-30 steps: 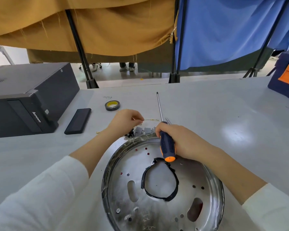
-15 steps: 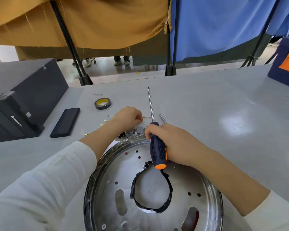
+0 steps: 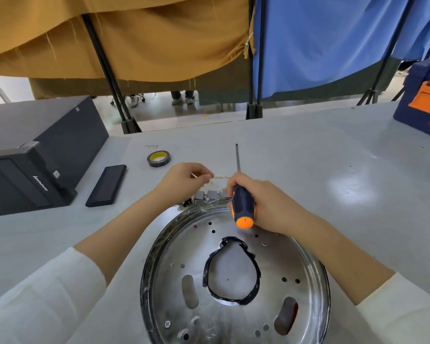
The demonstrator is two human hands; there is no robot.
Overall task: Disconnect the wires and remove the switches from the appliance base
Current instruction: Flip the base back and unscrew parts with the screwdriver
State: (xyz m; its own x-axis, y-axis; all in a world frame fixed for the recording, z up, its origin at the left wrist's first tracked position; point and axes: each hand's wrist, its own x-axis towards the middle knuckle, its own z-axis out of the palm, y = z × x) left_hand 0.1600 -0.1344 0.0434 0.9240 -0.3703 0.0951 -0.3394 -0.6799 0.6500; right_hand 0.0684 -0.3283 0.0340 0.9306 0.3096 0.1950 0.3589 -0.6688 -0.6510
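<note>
At far left on the grey tabletop [image 3: 308, 155] stands a black computer case [image 3: 35, 155], with a flat black bar [image 3: 106, 185] lying just right of it and a tape roll [image 3: 159, 158] a little farther off. Next comes the left hand [image 3: 184, 181], its grip curled, fingertips pinching a thin wire [image 3: 220, 177] that runs right. Just near of it, grey switches [image 3: 209, 194] sit at the far rim of the round metal base [image 3: 233, 281], which lies near centre with a black ring [image 3: 231, 271] of tape on it. The right hand [image 3: 266, 204] rests on the base's far edge, its grip wrapped round a screwdriver [image 3: 241, 207], shaft pointing away. A blue case [image 3: 422, 98] sits far right.
</note>
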